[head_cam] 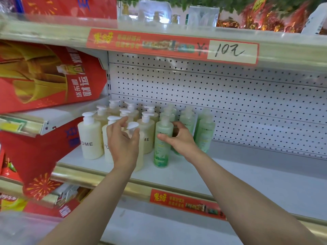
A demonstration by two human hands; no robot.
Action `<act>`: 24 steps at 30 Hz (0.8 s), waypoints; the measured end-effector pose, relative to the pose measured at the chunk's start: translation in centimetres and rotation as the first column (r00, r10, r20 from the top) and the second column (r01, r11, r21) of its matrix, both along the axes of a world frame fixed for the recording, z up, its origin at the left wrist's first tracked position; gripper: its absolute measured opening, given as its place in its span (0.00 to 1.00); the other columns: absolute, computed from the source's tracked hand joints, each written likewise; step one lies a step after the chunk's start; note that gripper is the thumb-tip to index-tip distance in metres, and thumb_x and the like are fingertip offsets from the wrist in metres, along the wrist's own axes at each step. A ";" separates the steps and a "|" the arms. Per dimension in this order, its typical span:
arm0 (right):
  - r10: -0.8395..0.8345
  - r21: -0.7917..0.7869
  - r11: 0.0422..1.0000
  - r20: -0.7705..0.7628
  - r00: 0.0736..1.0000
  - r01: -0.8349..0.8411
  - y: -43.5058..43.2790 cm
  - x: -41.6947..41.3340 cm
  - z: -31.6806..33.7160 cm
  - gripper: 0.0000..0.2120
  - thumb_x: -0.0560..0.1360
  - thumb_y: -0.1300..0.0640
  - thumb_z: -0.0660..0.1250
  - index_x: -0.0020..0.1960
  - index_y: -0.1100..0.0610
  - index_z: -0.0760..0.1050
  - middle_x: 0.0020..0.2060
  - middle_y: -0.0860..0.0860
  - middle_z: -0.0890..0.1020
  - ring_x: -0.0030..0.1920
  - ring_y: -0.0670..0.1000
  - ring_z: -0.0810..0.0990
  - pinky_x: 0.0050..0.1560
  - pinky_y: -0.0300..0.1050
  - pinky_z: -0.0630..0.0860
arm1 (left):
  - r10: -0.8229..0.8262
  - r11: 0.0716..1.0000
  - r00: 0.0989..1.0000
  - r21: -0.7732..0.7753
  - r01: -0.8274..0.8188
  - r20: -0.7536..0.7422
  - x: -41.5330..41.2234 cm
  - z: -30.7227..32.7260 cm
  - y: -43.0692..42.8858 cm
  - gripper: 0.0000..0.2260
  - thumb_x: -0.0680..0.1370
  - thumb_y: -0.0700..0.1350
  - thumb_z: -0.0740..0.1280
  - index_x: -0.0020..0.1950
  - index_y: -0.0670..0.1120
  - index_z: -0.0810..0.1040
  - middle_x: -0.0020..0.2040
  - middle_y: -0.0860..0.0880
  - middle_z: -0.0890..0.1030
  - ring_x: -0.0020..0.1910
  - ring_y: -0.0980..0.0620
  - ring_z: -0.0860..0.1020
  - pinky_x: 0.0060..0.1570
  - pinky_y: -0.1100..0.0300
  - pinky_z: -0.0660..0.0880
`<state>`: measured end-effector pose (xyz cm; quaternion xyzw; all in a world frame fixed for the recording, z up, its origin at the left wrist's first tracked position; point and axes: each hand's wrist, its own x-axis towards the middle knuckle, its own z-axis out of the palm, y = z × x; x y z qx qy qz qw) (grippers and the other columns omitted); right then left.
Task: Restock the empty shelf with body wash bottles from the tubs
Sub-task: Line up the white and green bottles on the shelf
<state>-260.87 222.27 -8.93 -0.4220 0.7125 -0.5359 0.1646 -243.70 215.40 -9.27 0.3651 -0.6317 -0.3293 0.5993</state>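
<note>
Front cream bottle [141, 156]: a pump bottle standing upright near the front of the shelf [247, 177], at the front of the cream group; its white pump head shows between the thumb and fingers of the left hand.
Left hand [123, 140]: curled round the bottle's neck and shoulder, thumb on the right side, fingers up behind the pump head; how firmly it grips cannot be told.
Front green bottle [161, 152]: upright just right of the cream bottle, its base on the shelf; its cap is blurred.
Right hand [178, 138]: clasps the green bottle's upper half, thumb across the front, fingers round the back.
Hands: close together but not touching, one on each bottle.
Cream bottles [90, 138]: a cluster of upright pump bottles at the shelf's left end, in rows running back to the pegboard [230, 96]; two at the front show letters.
Green bottles [205, 133]: several more upright behind and to the right of the held one, just beside the cream group.
Shelf, right part: bare white board.
Rail [88, 179]: gold edge along the shelf front, with a red label [185, 204] on it.
Price strip [172, 45]: red, on the shelf above, with a handwritten white tag.
Red boxes [44, 75]: tilted, stacked left of the shelf.
Clear packs [154, 11]: on the top shelf, blurred.
</note>
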 end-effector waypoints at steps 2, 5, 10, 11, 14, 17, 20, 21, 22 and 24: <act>0.008 -0.004 1.000 0.002 1.000 -0.008 -0.1 0.0 -0.3 0.32 0.64 0.44 0.80 0.64 0.48 0.72 0.51 0.45 0.84 0.52 0.46 0.83 0.57 0.53 0.81 | 0.013 0.999 0.998 0.037 -0.015 0.060 0.2 -0.5 -0.5 0.18 0.75 0.45 0.72 0.65 0.52 0.77 0.56 0.52 0.74 0.39 0.58 0.74 0.46 0.71 0.69; 0.019 -0.019 1.000 0.022 1.000 -0.018 0.0 0.1 -0.6 0.34 0.61 0.41 0.79 0.63 0.48 0.72 0.51 0.45 0.84 0.53 0.46 0.83 0.57 0.55 0.81 | -0.004 0.996 0.999 0.086 -0.001 0.052 0.5 -1.2 -0.9 0.15 0.74 0.48 0.73 0.61 0.54 0.77 0.52 0.54 0.76 0.48 0.52 0.76 0.54 0.57 0.73; 0.036 -0.011 0.999 0.020 0.999 -0.036 0.1 -0.1 -0.8 0.39 0.58 0.36 0.78 0.65 0.46 0.71 0.53 0.44 0.84 0.55 0.47 0.83 0.58 0.55 0.80 | 0.001 0.997 0.998 0.078 -0.006 0.060 0.6 -1.7 -1.4 0.14 0.74 0.49 0.73 0.59 0.51 0.78 0.51 0.56 0.77 0.50 0.53 0.76 0.54 0.59 0.72; 0.034 -0.006 0.999 0.014 0.999 -0.034 0.1 -0.1 -0.8 0.40 0.58 0.36 0.78 0.65 0.46 0.70 0.54 0.44 0.84 0.55 0.47 0.82 0.59 0.55 0.80 | 0.004 0.997 0.998 0.078 -0.009 0.063 0.5 -1.6 -1.4 0.14 0.74 0.49 0.73 0.59 0.51 0.78 0.51 0.56 0.77 0.50 0.53 0.75 0.54 0.59 0.71; 0.021 0.007 1.000 0.003 1.000 -0.021 0.2 0.1 -0.7 0.40 0.58 0.36 0.78 0.65 0.47 0.70 0.53 0.44 0.83 0.55 0.46 0.82 0.58 0.54 0.80 | 0.008 0.998 0.998 0.069 -0.013 0.068 0.5 -1.7 -1.3 0.14 0.74 0.49 0.72 0.60 0.51 0.78 0.51 0.55 0.77 0.48 0.56 0.73 0.52 0.62 0.70; 0.005 0.023 1.000 -0.015 1.000 -0.004 0.5 0.5 -0.4 0.37 0.61 0.38 0.78 0.65 0.48 0.71 0.53 0.44 0.83 0.55 0.46 0.82 0.59 0.54 0.80 | -0.007 0.997 0.996 0.071 0.001 0.084 0.6 -1.7 -1.2 0.15 0.75 0.49 0.72 0.61 0.50 0.78 0.52 0.54 0.77 0.47 0.63 0.70 0.49 0.69 0.64; -0.021 0.053 0.998 -0.032 0.999 0.023 0.7 1.0 0.0 0.32 0.67 0.43 0.78 0.66 0.49 0.71 0.54 0.44 0.82 0.56 0.47 0.81 0.59 0.53 0.80 | -0.034 0.995 0.995 0.099 0.024 0.094 0.8 -1.3 -1.1 0.15 0.75 0.49 0.72 0.62 0.50 0.77 0.54 0.52 0.78 0.49 0.62 0.69 0.50 0.70 0.62; -0.031 0.062 0.998 -0.041 0.999 0.033 0.8 1.2 0.1 0.31 0.68 0.43 0.78 0.66 0.49 0.71 0.55 0.45 0.81 0.56 0.47 0.80 0.59 0.53 0.79 | -0.039 0.994 0.994 0.107 0.028 0.099 0.9 -1.2 -1.0 0.15 0.76 0.49 0.71 0.62 0.50 0.77 0.55 0.52 0.78 0.48 0.62 0.68 0.50 0.70 0.61; -0.037 0.069 0.997 -0.050 0.998 0.040 0.8 1.4 0.2 0.30 0.68 0.44 0.78 0.66 0.49 0.71 0.56 0.45 0.81 0.56 0.47 0.80 0.60 0.53 0.79 | -0.042 0.993 0.993 0.113 0.030 0.107 0.9 -1.1 -1.0 0.15 0.76 0.49 0.71 0.62 0.50 0.77 0.56 0.51 0.78 0.48 0.63 0.68 0.49 0.71 0.60; -0.053 0.081 0.995 -0.050 0.997 0.057 1.0 1.9 0.4 0.28 0.69 0.45 0.77 0.64 0.49 0.71 0.57 0.46 0.81 0.58 0.48 0.80 0.62 0.53 0.78 | -0.061 0.989 0.992 0.137 0.046 0.110 1.0 -0.9 -0.8 0.15 0.76 0.49 0.71 0.62 0.49 0.77 0.57 0.51 0.77 0.48 0.61 0.68 0.48 0.73 0.59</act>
